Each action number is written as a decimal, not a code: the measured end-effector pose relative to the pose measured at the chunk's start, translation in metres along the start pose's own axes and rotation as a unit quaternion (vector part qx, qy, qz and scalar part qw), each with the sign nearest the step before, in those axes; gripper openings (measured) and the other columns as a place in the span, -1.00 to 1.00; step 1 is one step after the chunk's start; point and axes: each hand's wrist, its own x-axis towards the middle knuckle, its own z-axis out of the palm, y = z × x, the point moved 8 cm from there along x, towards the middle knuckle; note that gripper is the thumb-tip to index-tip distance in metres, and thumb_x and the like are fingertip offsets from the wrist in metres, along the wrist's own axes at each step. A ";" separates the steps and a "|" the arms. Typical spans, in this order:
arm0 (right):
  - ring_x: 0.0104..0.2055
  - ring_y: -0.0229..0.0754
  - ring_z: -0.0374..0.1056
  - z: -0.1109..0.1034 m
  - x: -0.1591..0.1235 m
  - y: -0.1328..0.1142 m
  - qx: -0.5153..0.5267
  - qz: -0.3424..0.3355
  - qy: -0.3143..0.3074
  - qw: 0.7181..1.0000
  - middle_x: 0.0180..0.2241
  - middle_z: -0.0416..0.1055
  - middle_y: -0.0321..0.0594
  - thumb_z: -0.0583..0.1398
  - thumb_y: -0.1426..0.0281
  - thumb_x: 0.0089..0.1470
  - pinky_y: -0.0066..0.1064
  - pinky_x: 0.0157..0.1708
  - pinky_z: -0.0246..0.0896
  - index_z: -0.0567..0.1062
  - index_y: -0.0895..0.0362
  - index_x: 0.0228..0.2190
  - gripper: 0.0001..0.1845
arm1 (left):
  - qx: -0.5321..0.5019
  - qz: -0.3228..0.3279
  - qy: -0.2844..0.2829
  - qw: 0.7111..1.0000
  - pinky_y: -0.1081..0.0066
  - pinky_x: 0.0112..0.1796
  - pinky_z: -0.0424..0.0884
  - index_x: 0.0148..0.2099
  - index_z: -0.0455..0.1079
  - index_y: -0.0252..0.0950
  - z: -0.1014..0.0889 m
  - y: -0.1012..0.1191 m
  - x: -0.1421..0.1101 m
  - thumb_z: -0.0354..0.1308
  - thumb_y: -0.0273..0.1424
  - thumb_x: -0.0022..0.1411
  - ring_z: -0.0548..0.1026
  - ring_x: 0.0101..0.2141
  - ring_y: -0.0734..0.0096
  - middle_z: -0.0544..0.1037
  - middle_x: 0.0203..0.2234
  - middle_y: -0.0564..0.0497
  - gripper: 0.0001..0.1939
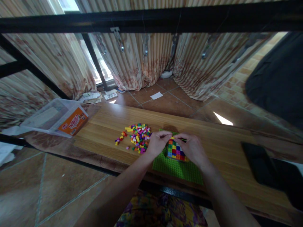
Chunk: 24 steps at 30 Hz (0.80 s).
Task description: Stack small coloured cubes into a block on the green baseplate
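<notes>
A block of many-coloured toy bricks (pixel 174 150) stands on a green studded baseplate (pixel 177 168) before me. Over its far edge the fingertips of both hands meet, closed around a small yellow brick (pixel 172 137). My left hand (pixel 158 143) pinches from the left side, thumb and index finger together. From the other side my right hand (pixel 192 147) does the same and covers the block's right part. Whether the yellow brick touches the block is too small to tell. A loose heap of small coloured bricks (pixel 139 137) lies just left of my left hand.
A clear plastic box (pixel 54 115) with an orange label stands at the wooden board's (pixel 104 126) left end. Dark flat objects (pixel 260 164) lie at the right. A black metal bar (pixel 151 22) crosses above the far side, with curtains (pixel 134 60) behind it.
</notes>
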 end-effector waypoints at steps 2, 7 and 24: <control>-0.31 -0.15 0.49 0.000 0.000 0.003 0.023 0.010 0.000 1.000 -0.35 0.60 -0.25 0.14 0.30 0.07 -0.33 -0.22 0.31 0.62 0.02 -0.44 -0.76 | -0.004 -0.004 0.007 1.000 0.32 -0.17 0.48 -0.27 0.57 -0.28 0.000 -0.001 0.000 0.20 -0.30 0.15 0.56 -0.30 0.35 0.64 -0.32 -0.04 -0.81; -0.36 -0.16 0.49 0.003 0.002 0.016 0.065 0.040 -0.010 0.997 -0.38 0.60 -0.26 0.18 0.25 0.02 -0.33 -0.26 0.35 0.63 0.03 -0.40 -0.77 | 0.003 0.006 0.009 1.000 0.33 -0.18 0.48 -0.28 0.56 -0.28 0.002 -0.003 -0.001 0.19 -0.30 0.16 0.55 -0.30 0.35 0.63 -0.34 -0.03 -0.81; -0.09 0.22 0.47 -0.049 -0.100 0.075 0.056 0.273 0.161 0.947 -0.24 0.60 -0.12 0.22 -0.01 -0.13 0.06 0.01 0.30 0.62 0.04 -0.35 -0.56 | 0.173 -0.012 0.298 0.939 0.41 -0.25 0.44 -0.17 0.51 -0.32 -0.210 0.012 -0.050 0.14 -0.37 0.14 0.51 -0.36 0.42 0.58 -0.39 0.01 -0.77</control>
